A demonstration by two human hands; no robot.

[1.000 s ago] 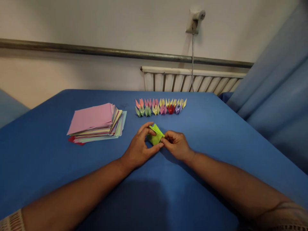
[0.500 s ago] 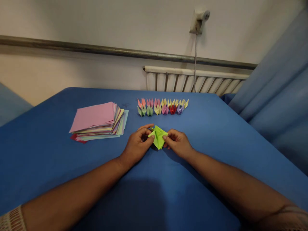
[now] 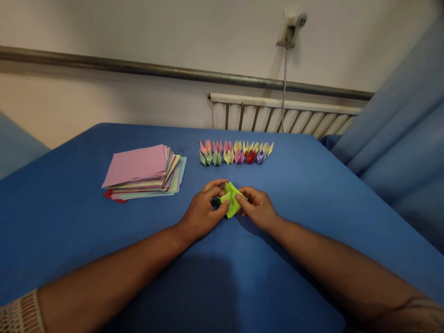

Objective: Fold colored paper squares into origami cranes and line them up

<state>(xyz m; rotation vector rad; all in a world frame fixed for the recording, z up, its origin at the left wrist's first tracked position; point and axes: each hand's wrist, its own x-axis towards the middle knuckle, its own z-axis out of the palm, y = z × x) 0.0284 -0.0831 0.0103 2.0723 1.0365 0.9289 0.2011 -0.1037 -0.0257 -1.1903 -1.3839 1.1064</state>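
Observation:
Between my hands is a small piece of folded lime-green origami paper (image 3: 231,203), roughly diamond-shaped with layered flaps. My left hand (image 3: 204,209) pinches its left side, thumb in front and fingers curled behind. On the right edge, my right hand (image 3: 257,206) grips the paper with the thumb on the front face; its other fingers are partly hidden. Beyond my hands stand two rows of small folded paper cranes (image 3: 239,157) in green, yellow, pink, red, purple and orange.
A stack of coloured paper sheets (image 3: 138,169), pink on top, lies left on the blue table (image 3: 294,185). Behind the table are a radiator (image 3: 263,102), a metal pipe (image 3: 156,70) and a wall socket (image 3: 289,30) with a hanging cord. A blue curtain (image 3: 398,106) hangs at right.
The green paper has turned and its front flaps have shifted, so it looks narrower. My left thumb and fingers have moved right, further over it. The view has shifted slightly.

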